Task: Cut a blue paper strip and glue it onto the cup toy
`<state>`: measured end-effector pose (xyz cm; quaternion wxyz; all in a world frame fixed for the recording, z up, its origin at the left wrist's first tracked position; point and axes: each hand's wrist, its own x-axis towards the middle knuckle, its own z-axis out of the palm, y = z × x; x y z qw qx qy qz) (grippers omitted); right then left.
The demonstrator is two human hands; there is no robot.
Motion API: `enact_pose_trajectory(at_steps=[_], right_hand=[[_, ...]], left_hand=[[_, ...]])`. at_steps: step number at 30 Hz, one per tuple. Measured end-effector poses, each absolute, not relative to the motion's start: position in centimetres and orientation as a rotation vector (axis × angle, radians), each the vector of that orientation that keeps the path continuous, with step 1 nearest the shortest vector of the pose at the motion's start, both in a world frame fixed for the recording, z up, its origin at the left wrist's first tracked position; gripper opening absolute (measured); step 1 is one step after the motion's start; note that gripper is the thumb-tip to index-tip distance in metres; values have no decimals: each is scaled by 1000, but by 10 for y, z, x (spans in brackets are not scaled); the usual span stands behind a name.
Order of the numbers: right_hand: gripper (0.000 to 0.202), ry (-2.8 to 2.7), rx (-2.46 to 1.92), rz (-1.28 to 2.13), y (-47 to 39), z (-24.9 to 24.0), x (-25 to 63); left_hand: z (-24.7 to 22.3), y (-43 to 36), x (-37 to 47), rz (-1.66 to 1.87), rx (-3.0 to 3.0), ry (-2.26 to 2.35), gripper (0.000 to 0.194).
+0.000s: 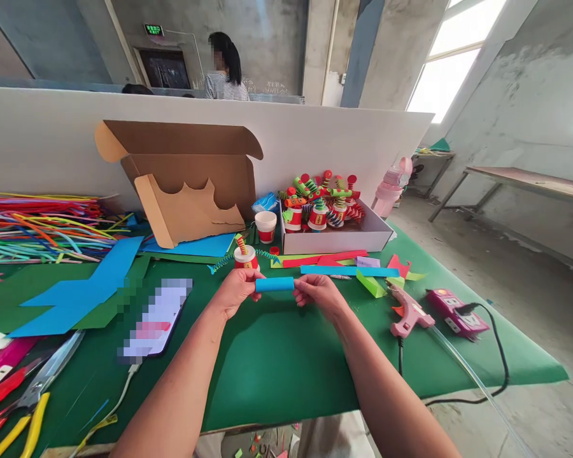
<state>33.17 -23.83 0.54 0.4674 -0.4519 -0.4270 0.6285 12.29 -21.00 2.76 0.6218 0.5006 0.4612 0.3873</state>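
Note:
A small blue paper piece [274,284], which looks rolled or curved, is stretched between my two hands above the green table. My left hand [239,292] pinches its left end. Its right end is between the fingers of my right hand [318,294]. Just behind my left hand stands a red and white paper cup figure [245,257] with teal coiled pipe-cleaner arms and a striped coil on top. Stacked paper cups [266,227] are behind it.
A white box [334,242] holds several cup figures. Paper strips [348,270], a pink glue gun [410,312] and a power strip [456,313] lie right. Left are a phone [160,318], scissors [38,388], blue paper [86,289] and pipe cleaners [48,229]. A person [225,70] is beyond the partition.

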Motion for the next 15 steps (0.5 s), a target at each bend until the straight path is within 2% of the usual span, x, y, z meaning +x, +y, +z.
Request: enact_pose_trajectory(at_steps=[3,7,11,15], right_hand=[[42,-1003,-974,1497,-242,12,330],[57,-1162,-844,1546,-248,17,323],[44,-1152,-915,1505,-247,10,318],[47,-1046,-1013,1512,-243,5,318]], left_hand=[[27,-211,124,888,1120,1047,14],[25,-214,130,847,1098,1028,25],[22,-215,134,815,1111,1025,29],[22,-214,137,918,1335,1056,21]])
